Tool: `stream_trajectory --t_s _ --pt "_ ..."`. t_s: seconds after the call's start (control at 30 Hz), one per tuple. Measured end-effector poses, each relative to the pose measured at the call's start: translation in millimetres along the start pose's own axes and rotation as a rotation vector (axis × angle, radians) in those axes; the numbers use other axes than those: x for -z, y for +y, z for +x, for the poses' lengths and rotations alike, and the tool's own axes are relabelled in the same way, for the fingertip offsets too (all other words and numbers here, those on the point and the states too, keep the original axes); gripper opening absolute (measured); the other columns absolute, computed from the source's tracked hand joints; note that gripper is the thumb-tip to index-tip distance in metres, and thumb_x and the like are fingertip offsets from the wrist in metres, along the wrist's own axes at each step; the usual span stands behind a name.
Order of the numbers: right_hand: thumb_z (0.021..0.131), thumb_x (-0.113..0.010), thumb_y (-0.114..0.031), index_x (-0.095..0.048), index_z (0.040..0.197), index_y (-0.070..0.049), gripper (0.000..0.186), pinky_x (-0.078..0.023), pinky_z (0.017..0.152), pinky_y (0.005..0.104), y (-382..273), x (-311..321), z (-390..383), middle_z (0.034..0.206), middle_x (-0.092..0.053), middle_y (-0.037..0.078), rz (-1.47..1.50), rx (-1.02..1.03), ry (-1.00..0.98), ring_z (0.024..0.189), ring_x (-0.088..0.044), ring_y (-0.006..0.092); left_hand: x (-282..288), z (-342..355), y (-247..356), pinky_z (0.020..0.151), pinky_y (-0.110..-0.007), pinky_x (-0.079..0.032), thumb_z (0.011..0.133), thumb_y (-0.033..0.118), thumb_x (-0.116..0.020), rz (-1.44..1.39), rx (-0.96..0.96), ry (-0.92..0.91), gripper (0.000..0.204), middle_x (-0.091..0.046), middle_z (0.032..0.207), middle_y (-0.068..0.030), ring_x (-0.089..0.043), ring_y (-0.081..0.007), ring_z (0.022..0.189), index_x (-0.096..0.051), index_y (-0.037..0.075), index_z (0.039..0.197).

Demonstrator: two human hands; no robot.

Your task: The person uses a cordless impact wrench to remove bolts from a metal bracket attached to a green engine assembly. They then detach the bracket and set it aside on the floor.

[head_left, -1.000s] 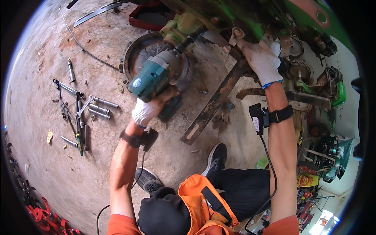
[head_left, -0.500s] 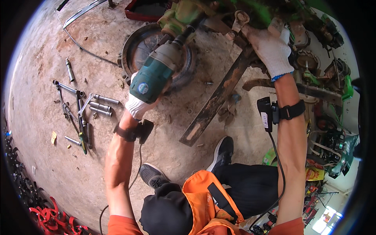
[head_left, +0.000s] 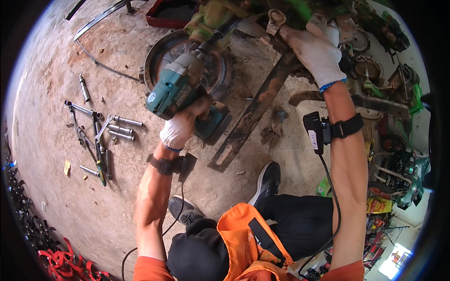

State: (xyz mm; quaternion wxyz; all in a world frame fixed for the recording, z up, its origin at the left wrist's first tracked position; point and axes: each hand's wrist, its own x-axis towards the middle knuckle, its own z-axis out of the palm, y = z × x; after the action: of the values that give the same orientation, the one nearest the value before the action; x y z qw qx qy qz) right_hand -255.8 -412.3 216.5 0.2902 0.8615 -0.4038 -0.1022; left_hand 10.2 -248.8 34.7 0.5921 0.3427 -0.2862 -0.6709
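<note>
My left hand (head_left: 182, 125), in a white knit glove, is closed round the handle of a teal cordless impact wrench (head_left: 180, 77). The wrench lies tilted, its battery (head_left: 214, 124) showing to the right of my hand. A dark socket (head_left: 206, 48) and extension run from its nose up to the green machine (head_left: 206, 21); where they meet is hard to make out. My gloved right hand (head_left: 315, 54) is wrapped against a rusty part of that machine, its fingertips hidden. Just left of it is a rusty ring-ended lever (head_left: 276, 18). A long slotted steel bar (head_left: 258, 110) slants down from below this hand.
A round dark metal wheel (head_left: 152, 61) lies beneath the wrench. Sockets (head_left: 123, 129), ratchets and wrenches (head_left: 97, 136) are spread on the concrete at left. A red tray (head_left: 159, 21) stands at the far side. Dirty gloves (head_left: 273, 131) lie right of the bar; red curved parts (head_left: 65, 262) are piled lower left.
The impact wrench has rolled and swung its rear leftward, bringing its battery into sight. My left wrist has moved a little right. My right hand stays on the machine.
</note>
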Motion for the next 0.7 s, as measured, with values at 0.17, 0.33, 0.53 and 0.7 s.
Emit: stream_trajectory --t_s 0.17,0.33,0.53,0.7 --pt "0.103 -0.065 -0.021 -0.077 0.126 -0.022 0.026 -0.060 0.067 0.0496 20.5 -28.6 -0.1 0.095 -0.079 0.009 -0.044 0.099 0.226 0.086 -0.078 0.0338 -6.8 -4.4 0.2 0.068 -0.032 -0.047 0.101 0.008 -0.079 -0.136 0.072 0.028 0.013 -0.062 0.089 -0.0014 -0.056 -0.0150 0.072 -0.067 0.006 0.108" --pt "0.105 -0.066 -0.020 -0.076 0.132 -0.022 0.029 -0.062 0.077 0.0490 16.1 -21.0 4.9 0.105 -0.080 0.009 -0.039 0.047 0.047 0.096 -0.077 0.0351 -7.3 -8.0 2.9 0.063 -0.031 -0.048 0.100 0.010 -0.082 -0.025 0.027 0.079 0.012 -0.065 0.078 -0.0010 -0.059 -0.0134 0.066 -0.073 0.002 0.097" --pt "0.108 -0.063 -0.021 -0.075 0.132 -0.020 0.027 -0.061 0.075 0.0493 16.4 -23.7 4.1 0.106 -0.080 0.010 -0.010 0.075 0.090 0.096 -0.077 0.0360 -8.1 -10.2 11.0 0.065 -0.031 -0.047 0.102 0.009 -0.080 0.020 0.060 0.096 0.011 -0.063 0.083 -0.0016 -0.057 -0.0138 0.069 -0.072 0.001 0.103" --pt "0.108 -0.063 -0.021 -0.072 0.140 -0.022 0.033 -0.061 0.076 0.0500 35.4 -66.3 0.2 0.107 -0.080 0.010 -0.087 0.071 0.192 0.096 -0.077 0.0364 -10.3 -16.0 12.0 0.068 -0.030 -0.045 0.106 0.005 -0.073 -0.131 0.074 0.012 0.008 -0.056 0.097 -0.0008 -0.052 -0.0120 0.080 -0.067 0.001 0.109"
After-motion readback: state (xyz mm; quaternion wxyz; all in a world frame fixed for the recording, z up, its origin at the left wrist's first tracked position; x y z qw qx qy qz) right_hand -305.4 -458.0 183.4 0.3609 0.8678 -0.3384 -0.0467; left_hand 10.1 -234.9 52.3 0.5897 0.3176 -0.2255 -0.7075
